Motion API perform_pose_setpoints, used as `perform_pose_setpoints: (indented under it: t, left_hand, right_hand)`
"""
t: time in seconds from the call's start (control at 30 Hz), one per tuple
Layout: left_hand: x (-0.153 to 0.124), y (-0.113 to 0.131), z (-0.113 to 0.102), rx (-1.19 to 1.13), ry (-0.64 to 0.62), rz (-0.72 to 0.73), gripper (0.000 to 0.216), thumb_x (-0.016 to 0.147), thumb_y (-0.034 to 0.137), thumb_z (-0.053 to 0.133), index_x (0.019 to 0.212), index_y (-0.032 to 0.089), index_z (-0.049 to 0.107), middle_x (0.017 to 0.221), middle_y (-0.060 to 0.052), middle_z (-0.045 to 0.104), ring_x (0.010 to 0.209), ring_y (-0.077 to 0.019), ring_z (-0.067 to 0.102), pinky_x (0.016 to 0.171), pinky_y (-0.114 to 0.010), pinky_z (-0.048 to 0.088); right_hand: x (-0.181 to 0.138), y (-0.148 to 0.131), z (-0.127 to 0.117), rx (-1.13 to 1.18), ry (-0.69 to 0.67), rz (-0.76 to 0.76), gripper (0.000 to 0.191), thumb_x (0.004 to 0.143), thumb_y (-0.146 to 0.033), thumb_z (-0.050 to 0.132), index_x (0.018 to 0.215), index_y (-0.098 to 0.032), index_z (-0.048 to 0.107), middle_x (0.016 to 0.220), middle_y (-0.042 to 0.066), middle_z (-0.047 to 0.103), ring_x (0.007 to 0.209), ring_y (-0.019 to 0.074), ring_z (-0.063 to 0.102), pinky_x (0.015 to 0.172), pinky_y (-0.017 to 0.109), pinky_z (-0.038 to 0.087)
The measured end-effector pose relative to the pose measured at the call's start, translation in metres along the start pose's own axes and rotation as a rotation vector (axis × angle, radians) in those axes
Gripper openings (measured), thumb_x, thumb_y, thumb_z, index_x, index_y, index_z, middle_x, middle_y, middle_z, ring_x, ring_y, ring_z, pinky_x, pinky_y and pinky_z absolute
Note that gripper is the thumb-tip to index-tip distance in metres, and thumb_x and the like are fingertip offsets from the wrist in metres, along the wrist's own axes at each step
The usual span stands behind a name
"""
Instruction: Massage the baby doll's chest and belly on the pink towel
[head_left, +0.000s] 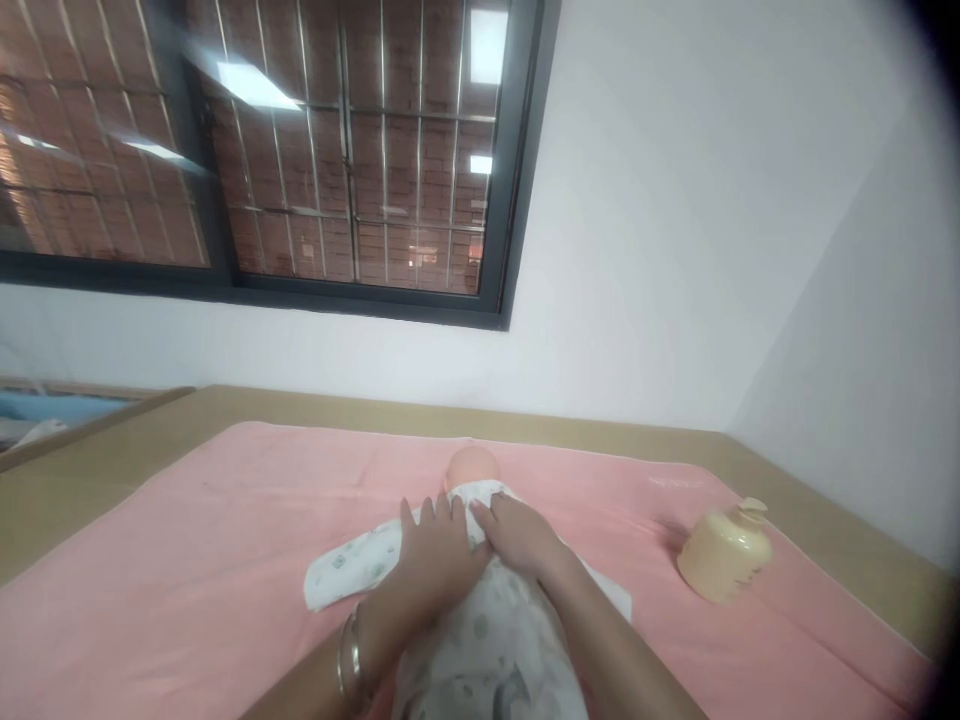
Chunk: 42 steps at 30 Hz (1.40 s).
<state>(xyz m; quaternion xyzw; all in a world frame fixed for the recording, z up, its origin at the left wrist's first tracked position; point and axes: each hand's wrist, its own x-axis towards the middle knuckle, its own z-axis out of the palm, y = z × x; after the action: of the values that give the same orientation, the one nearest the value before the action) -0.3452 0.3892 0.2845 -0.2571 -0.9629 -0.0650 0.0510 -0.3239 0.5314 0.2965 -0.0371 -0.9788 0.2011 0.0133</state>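
A baby doll with a smooth bald head (472, 468) lies on a pink sheet, its head pointing away from me. It wears a white garment (480, 640) with small grey-green prints, one sleeve stretched out to the left. My left hand (441, 545), with silvery bangles at the wrist, rests on the upper left of the garment, fingers spread. Close beside it, my right hand (521, 530) has its fingers bent around the cloth near the collar on the right. The doll's arms are hidden.
The pink sheet (247, 520) covers a padded tan-edged table (300, 402). A cream-coloured rounded bottle or jar (724, 553) is on the sheet at right, slightly blurred. Behind stand a white wall (637, 250) and a dark-framed barred window (517, 200). A blue-lined tub (60, 408) shows at far left.
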Motion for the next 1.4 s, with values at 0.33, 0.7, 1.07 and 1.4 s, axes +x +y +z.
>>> perform_pose_setpoints:
  t: [0.33, 0.7, 1.07, 1.4]
  left_hand:
    - [0.018, -0.012, 0.002, -0.050, -0.054, -0.052, 0.046, 0.088, 0.040, 0.031, 0.118, 0.014, 0.054, 0.118, -0.016, 0.057, 0.110, -0.0329, 0.050, 0.099, -0.059, 0.026]
    - [0.030, -0.021, 0.010, -0.231, -0.011, -0.105, 0.061, 0.084, 0.066, 0.026, 0.102, 0.016, 0.056, 0.107, -0.013, 0.061, 0.104, -0.0315, 0.053, 0.094, -0.051, 0.033]
    - [0.036, -0.034, 0.016, -0.388, -0.041, -0.082, 0.051, 0.084, 0.065, 0.030, 0.100, 0.021, 0.051, 0.097, -0.008, 0.064, 0.091, -0.0257, 0.060, 0.077, -0.036, 0.042]
    - [0.038, -0.033, 0.024, -0.391, -0.018, -0.112, 0.055, 0.083, 0.067, 0.031, 0.105, 0.021, 0.050, 0.102, -0.009, 0.063, 0.096, -0.0281, 0.057, 0.080, -0.038, 0.041]
  right_hand:
    - [-0.036, -0.020, -0.009, -0.053, 0.025, -0.179, 0.057, 0.098, -0.046, 0.013, 0.103, -0.015, 0.061, 0.102, 0.014, 0.062, 0.094, 0.0232, 0.056, 0.080, 0.034, 0.039]
    - [0.004, 0.001, 0.012, -0.117, 0.118, 0.052, 0.055, 0.098, -0.041, 0.016, 0.102, -0.010, 0.061, 0.105, 0.018, 0.061, 0.097, 0.0263, 0.057, 0.080, 0.036, 0.040]
    - [0.026, 0.017, 0.036, -0.057, 0.270, 0.113, 0.052, 0.093, -0.051, 0.026, 0.105, -0.010, 0.056, 0.100, 0.017, 0.060, 0.096, 0.0284, 0.053, 0.081, 0.037, 0.034]
    - [0.030, 0.024, 0.041, 0.038, 0.276, 0.141, 0.045, 0.092, -0.052, 0.029, 0.095, -0.015, 0.056, 0.095, 0.012, 0.062, 0.089, 0.0247, 0.055, 0.074, 0.033, 0.034]
